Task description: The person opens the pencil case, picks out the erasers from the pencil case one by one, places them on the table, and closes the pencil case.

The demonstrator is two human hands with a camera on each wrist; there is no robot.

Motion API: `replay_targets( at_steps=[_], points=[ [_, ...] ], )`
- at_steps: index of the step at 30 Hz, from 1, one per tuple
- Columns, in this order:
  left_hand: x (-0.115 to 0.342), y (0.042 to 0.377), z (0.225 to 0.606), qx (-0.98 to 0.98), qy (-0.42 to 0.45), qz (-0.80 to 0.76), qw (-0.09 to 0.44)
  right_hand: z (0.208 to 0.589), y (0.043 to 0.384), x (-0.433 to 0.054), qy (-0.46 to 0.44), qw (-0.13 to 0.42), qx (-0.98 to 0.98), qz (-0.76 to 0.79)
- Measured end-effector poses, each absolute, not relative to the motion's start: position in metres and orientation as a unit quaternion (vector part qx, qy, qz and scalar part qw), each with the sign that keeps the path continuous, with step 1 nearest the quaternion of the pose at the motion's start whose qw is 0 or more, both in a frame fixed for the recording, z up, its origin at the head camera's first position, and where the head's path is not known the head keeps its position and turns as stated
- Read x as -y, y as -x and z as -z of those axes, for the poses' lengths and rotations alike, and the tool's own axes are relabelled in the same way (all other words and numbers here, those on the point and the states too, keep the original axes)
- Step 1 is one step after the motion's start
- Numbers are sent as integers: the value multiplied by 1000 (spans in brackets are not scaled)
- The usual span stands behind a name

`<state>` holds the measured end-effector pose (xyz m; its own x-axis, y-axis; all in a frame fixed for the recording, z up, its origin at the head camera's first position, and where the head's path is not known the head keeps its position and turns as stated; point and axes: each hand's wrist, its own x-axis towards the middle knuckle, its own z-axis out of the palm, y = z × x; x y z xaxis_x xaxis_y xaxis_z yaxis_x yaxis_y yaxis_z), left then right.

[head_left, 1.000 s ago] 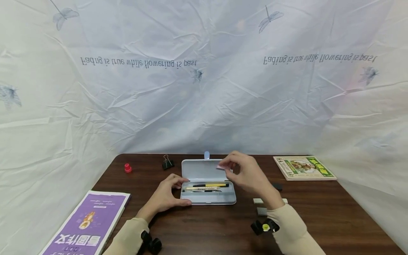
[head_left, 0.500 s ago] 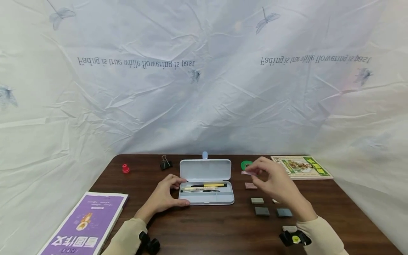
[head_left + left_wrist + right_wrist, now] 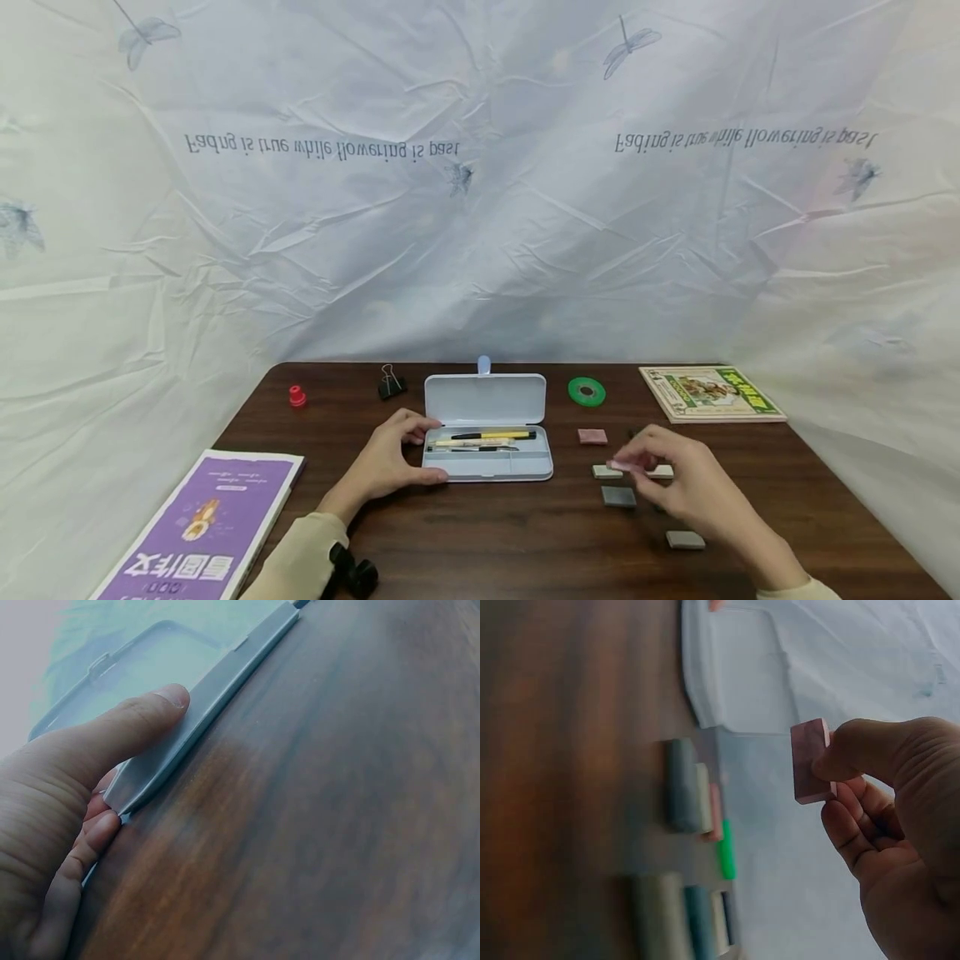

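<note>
An open pale pencil case lies mid-table, lid tipped back toward the wall. Inside it are a yellow-and-black pen and other slim pens. My left hand holds the case's left end; in the left wrist view the thumb lies on the front edge and the fingers reach round the corner. On the right, my right hand pinches a small pink eraser between thumb and fingers, held up above the table. Below it lie a white eraser, a dark grey one and a light grey one.
Another pink eraser lies right of the case, with a green tape roll behind it. A picture book is at the back right. A black binder clip, a red cap-like piece and a purple book are left.
My right hand has moved from over the lid to the right and nearer, carrying the pink eraser over the others. The green roll is uncovered. My left hand stays on the case.
</note>
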<state>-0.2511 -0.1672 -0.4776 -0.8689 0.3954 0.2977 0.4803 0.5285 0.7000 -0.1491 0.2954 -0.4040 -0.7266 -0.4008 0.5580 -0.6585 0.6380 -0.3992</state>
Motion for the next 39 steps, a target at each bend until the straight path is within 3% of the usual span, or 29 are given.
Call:
replay_targets(
  at_steps=[8, 18, 26, 33, 39],
  points=[
    [165, 252, 477, 874, 250, 413, 56, 430, 127, -309, -302, 127, 884, -333],
    [166, 252, 477, 873, 246, 417, 53, 446, 124, -310, -348, 86, 865, -352],
    [167, 252, 477, 875, 245, 415, 53, 446, 124, -313, -360, 20, 861, -359],
    [167, 252, 478, 874, 249, 413, 52, 439, 124, -312, -349, 16, 858, -376],
    [167, 252, 479, 873, 253, 413, 53, 419, 133, -307, -306, 76, 867, -387]
  ],
)
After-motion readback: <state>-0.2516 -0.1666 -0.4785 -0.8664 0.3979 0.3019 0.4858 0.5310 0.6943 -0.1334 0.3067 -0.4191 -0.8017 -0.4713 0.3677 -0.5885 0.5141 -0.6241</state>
